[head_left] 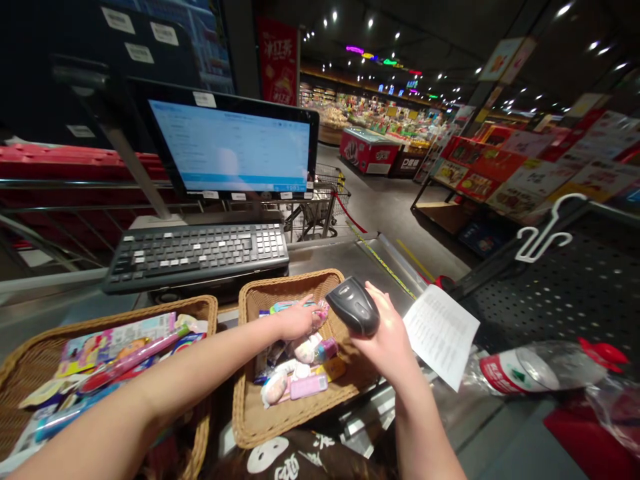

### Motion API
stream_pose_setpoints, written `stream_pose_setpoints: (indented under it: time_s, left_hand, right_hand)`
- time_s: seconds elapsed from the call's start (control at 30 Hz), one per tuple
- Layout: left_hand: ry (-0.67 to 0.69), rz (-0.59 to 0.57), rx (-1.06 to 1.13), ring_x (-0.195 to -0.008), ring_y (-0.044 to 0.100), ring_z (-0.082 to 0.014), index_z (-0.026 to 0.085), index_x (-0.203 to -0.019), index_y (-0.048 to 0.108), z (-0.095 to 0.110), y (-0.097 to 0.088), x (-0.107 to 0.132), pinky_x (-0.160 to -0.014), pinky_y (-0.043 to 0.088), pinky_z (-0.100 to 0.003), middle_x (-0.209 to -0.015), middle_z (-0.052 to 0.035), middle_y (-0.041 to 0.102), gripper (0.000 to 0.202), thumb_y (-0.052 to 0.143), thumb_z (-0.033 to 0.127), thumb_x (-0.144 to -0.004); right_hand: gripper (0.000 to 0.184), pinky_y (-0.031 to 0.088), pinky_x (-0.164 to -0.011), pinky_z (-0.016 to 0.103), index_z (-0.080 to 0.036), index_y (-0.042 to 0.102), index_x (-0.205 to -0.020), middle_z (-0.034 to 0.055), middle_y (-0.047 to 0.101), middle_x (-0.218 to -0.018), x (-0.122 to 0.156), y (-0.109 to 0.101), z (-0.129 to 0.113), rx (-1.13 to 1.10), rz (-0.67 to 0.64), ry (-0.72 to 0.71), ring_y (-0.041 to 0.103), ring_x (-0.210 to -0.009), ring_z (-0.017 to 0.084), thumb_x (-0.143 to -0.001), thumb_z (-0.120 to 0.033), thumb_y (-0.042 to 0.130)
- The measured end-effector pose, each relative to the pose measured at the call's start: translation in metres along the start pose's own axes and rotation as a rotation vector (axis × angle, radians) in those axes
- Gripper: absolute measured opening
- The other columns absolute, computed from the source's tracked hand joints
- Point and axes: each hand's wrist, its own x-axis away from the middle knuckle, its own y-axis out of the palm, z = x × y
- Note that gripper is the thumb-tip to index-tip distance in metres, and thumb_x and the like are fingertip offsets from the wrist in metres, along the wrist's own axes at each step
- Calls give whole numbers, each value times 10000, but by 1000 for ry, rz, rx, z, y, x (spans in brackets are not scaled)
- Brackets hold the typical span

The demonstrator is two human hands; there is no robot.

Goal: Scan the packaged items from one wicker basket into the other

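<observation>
My right hand is wrapped round a black handheld barcode scanner, held over the right side of a wicker basket. Reaching into that basket, my left hand has its fingers closed on a small pink packet near the scanner's head. Its exact kind cannot be made out. Below the hand lie small goods, among them a pink box with a barcode label and a rounded wrapped item. My left forearm crosses a second wicker basket, full of colourful packets, and hides part of it.
A black keyboard and a lit monitor stand behind the baskets. To the right lie a printed paper sheet and a large plastic bottle with a red cap. A white hanger hangs on a dark perforated panel.
</observation>
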Motion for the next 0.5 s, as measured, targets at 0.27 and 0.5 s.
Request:
stream_pose_setpoints:
  time_s: [0.27,0.5]
  left_hand:
    - [-196,187,-32,-1431,323,-307,199,-744,709,11,-47,21,-1174,-15,-640,-1361,-53,596,217,535,144,-862]
    - [-329,459,-101,-1425,336,-293,190,-745,665,22,-107,60,-1168,20,-652,-1383,-70,575,237,490,199,-905]
  right_hand:
    - [521,225,-1173,614,-171,559,-1235,152,581,-1348,1,-1,-1,15,1,10,411,-1387,337,-721,-229,626]
    - [498,238,-1167,622,-180,571,-1230,146,582,-1346,-2,3,-12,26,48,-47,425,-1378,339,-735,-225,611]
